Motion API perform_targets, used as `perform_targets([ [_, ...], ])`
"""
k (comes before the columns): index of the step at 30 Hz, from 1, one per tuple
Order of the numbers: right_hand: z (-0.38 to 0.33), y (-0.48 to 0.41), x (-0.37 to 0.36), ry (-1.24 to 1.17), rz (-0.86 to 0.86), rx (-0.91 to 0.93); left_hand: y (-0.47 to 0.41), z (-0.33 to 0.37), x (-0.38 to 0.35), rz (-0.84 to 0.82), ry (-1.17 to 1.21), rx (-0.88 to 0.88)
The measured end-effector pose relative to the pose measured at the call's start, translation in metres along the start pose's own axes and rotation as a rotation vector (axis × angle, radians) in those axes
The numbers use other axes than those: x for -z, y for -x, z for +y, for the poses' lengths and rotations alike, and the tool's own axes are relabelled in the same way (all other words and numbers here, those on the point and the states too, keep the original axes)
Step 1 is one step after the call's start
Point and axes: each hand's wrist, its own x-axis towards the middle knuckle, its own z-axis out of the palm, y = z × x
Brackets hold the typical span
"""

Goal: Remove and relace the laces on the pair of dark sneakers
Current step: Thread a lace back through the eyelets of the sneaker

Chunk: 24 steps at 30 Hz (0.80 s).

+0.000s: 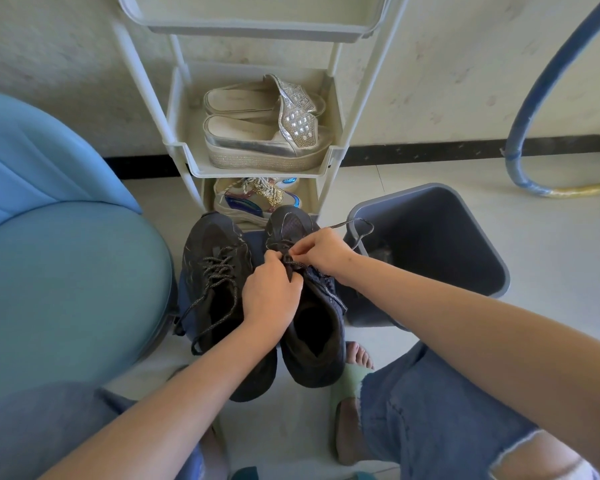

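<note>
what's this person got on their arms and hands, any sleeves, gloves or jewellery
No sleeves reach into view. The left hand and right hand wear no gloves, and no ring, watch or bracelet is visible on either.

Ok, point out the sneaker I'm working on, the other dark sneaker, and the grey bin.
Sneaker being worked on (pixel 319 372): head view, heel end.
Other dark sneaker (pixel 211 233): head view, toe area.
Grey bin (pixel 437 220): head view, inner wall.
</note>
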Motion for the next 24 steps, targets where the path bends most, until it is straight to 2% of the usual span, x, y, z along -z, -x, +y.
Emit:
perform_targets([
  [2, 0.0, 0.0, -0.001, -0.028, 0.011, -0.017, 0.0, 0.001, 0.001, -0.005, -0.001, -0.007],
  [6, -0.004, 0.0, 0.002, -0.011, -0.015, -0.017, -0.01, -0.003, 0.006, 0.008, 0.173, 0.05],
  [9, -0.008, 0.0, 0.006, 0.084, -0.057, 0.047, -0.022, -0.011, 0.008, 0.064, 0.112, -0.014],
  [11, -0.012, -0.002, 0.014, 0.152, -0.011, 0.075, -0.03, -0.014, 0.01, 0.09, 0.06, -0.03],
  [13, -0.014, -0.005, 0.027, 0.158, 0.099, 0.103, -0.041, -0.017, 0.014, 0.136, 0.116, 0.002],
  [15, -0.013, -0.005, 0.042, 0.092, 0.151, 0.102, -0.051, -0.018, 0.024, 0.219, 0.29, -0.009],
  [18, -0.005, -0.003, 0.06, 0.07, 0.075, 0.066, -0.06, -0.012, 0.05, 0.306, 0.846, -0.015],
  [20, -0.001, -0.003, 0.067, 0.108, 0.024, 0.071, -0.065, -0.006, 0.076, 0.43, 1.095, 0.028],
  [22, 0.0, -0.005, 0.069, 0.111, 0.009, 0.065, -0.071, -0.007, 0.1, 0.551, 1.185, 0.064],
  [23, -0.001, -0.005, 0.069, 0.122, 0.002, 0.063, -0.076, -0.012, 0.105, 0.557, 1.126, 0.073],
  [24, -0.001, -0.005, 0.068, 0.148, -0.006, 0.064, -0.076, -0.012, 0.11, 0.516, 0.964, 0.05],
])
